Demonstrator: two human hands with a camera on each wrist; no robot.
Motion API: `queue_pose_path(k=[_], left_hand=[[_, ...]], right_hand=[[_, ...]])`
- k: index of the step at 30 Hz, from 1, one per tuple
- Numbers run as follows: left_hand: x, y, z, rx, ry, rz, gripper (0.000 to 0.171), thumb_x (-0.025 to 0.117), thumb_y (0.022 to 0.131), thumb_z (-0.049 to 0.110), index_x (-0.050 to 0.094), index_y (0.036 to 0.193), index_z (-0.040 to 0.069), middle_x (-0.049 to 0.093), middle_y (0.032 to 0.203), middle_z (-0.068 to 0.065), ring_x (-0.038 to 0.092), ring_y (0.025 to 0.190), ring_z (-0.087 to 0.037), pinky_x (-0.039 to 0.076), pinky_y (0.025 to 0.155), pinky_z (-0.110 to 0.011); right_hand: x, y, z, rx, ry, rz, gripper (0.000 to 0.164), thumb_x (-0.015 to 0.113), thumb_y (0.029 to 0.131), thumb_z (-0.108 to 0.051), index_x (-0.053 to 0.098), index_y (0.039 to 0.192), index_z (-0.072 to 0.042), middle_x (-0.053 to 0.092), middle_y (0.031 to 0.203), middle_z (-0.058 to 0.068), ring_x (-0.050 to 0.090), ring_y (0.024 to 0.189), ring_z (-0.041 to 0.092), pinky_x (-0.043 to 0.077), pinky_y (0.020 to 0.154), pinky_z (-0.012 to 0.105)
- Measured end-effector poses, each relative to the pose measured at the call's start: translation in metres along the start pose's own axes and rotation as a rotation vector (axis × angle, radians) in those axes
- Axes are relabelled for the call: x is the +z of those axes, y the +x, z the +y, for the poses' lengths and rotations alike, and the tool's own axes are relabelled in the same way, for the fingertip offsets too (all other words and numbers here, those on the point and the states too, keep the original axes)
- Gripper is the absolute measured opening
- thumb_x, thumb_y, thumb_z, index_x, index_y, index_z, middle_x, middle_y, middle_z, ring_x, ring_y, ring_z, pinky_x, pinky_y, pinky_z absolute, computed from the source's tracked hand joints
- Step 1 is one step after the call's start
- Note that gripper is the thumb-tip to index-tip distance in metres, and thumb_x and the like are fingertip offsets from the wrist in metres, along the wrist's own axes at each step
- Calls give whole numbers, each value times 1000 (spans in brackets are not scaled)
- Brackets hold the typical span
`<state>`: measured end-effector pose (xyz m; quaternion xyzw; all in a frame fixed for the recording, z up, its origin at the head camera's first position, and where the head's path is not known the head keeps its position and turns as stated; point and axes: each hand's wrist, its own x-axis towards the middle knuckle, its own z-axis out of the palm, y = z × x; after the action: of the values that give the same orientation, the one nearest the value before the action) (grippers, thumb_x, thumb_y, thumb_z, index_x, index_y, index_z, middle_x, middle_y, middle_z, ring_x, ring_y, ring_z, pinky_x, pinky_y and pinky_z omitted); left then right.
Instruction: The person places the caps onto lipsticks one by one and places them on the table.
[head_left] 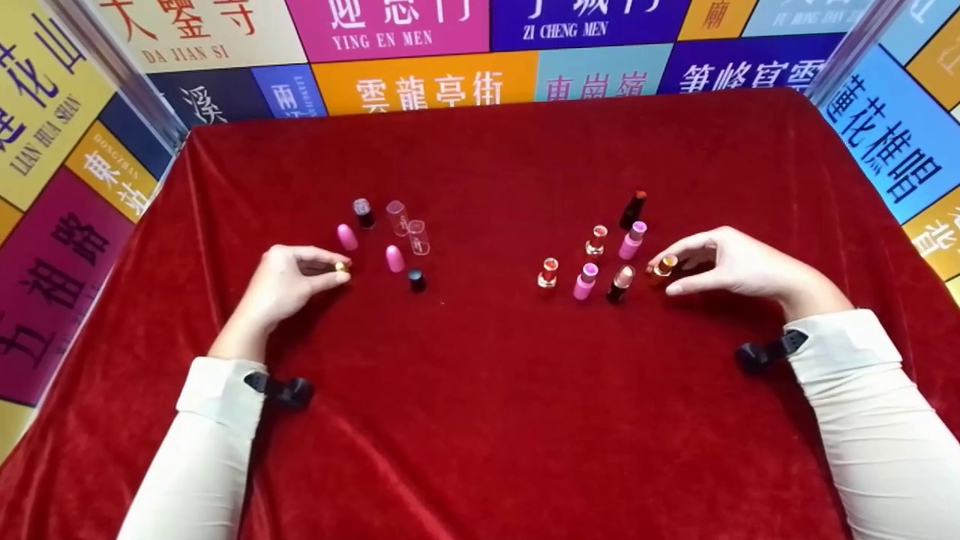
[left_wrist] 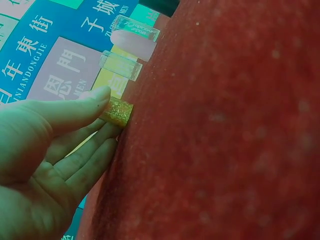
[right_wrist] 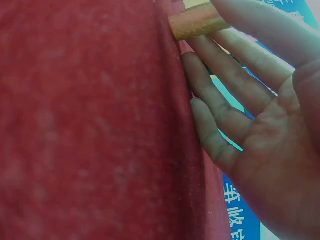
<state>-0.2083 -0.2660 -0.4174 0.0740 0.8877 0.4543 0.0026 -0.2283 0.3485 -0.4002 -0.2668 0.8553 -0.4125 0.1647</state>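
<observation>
At the left of the head view my left hand [head_left: 289, 281] pinches a small gold lipstick cap [left_wrist: 119, 112] between thumb and fingers, low at the red cloth. My right hand [head_left: 724, 270] holds a gold lipstick [head_left: 664, 265] upright, thumb in front and fingers behind. In the right wrist view its gold tube [right_wrist: 197, 21] stands on the cloth, the upper end hidden by the thumb. Just left of this hand stand several uncapped lipsticks, among them a pink one [head_left: 586, 281], a black one [head_left: 620, 285] and a red-tipped gold one [head_left: 548, 274].
Beside my left hand stand pink caps [head_left: 394, 259], dark caps [head_left: 416, 280] and two clear caps [head_left: 418, 238]. A tall black lipstick [head_left: 634, 210] is at the back right. Red cloth [head_left: 480, 390] covers the table, with colourful lettered panels [head_left: 427, 81] behind it.
</observation>
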Motion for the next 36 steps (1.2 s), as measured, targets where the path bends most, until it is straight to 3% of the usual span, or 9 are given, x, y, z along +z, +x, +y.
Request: queue_pose_path(k=[10,18,27,31,36], left_hand=[[1,2,-1,-8,9,-3,24,87,90,9,83,112,1,80,108,-17,72,91,4,55,85,-12],[1,1,0,-9,-16,-7,24,87,90,9,83,112,1,80,108,-17,73,92,2,55,84,-11],[-1,-2,1,-14,-31,-5,25,88,90,11,83,111,0,80,108,-18,73,91,2,55,83,-11],[-6,-3,11,18,-2,28,24,87,90,11,82,111,-1,80,107,-19,72,89,6,54,81,-11],[-8,-2,45,90,-66,76,22,85,92,8,81,109,-5,80,102,-20,75,85,1,57,82,-15]], right_hand=[[8,2,-2,-8,62,55,31,86,89,-1,77,119,3,80,105,9,74,89,7,59,78,17],[12,5,-4,1,25,72,25,86,88,-3,81,112,0,80,97,10,73,84,6,57,75,15],[14,10,-1,3,0,98,21,88,88,-5,83,107,-2,79,89,-3,70,80,2,55,71,13],[13,11,1,-15,-37,100,20,88,87,-6,83,106,-4,79,88,-4,68,79,1,53,70,13],[11,12,2,-20,-57,94,18,88,87,-5,83,105,-4,78,87,-4,66,78,1,52,69,13]])
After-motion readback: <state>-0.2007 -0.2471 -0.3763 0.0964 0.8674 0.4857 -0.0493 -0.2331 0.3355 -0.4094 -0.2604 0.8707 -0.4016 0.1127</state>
